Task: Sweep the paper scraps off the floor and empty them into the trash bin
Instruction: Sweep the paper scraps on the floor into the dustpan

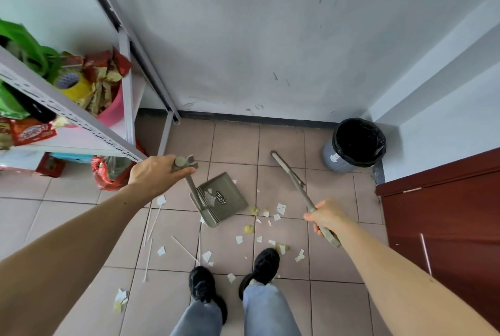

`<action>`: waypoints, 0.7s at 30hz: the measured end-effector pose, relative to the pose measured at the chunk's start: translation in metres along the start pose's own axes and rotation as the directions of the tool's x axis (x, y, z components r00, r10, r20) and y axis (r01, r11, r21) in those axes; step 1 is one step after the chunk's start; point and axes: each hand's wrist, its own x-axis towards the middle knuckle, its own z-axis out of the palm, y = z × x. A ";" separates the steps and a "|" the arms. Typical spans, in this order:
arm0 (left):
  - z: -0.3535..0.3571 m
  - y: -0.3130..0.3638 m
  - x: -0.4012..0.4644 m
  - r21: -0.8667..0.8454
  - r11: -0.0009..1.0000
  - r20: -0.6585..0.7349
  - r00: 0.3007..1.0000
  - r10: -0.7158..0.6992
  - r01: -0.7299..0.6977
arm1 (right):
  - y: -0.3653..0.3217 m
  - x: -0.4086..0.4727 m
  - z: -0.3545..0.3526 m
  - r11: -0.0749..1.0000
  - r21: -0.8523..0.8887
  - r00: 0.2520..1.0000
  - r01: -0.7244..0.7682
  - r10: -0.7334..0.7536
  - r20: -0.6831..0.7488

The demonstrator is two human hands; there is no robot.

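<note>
My left hand [158, 173] grips the top of the handle of a grey-green dustpan [224, 199], which rests on the tiled floor with a few paper scraps inside. My right hand [326, 216] holds the handle of a matching broom [288, 173], its head lifted toward the wall, off the scraps. White and yellowish paper scraps [280, 209] lie scattered on the tiles between the dustpan and my black shoes [265, 265]. Thin white sticks [151, 224] lie to the left. A grey trash bin [357, 146] with a black liner stands in the far right corner.
A metal shelf rack [81, 122] with bags and packets fills the left side. A red plastic bag [108, 173] sits on the floor under it. A dark red door or cabinet [443, 214] borders the right. The wall runs across behind.
</note>
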 end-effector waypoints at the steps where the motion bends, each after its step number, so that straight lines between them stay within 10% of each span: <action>1: 0.000 -0.007 -0.005 0.010 1.000 0.007 1.000 0.005 -0.005 | 0.001 -0.004 0.009 1.000 0.002 1.000 -0.007 0.007 -0.006; 21: 0.029 -0.062 -0.025 0.055 0.998 0.018 0.999 0.039 -0.040 | -0.031 -0.113 0.123 0.993 0.077 0.945 0.085 -0.105 0.310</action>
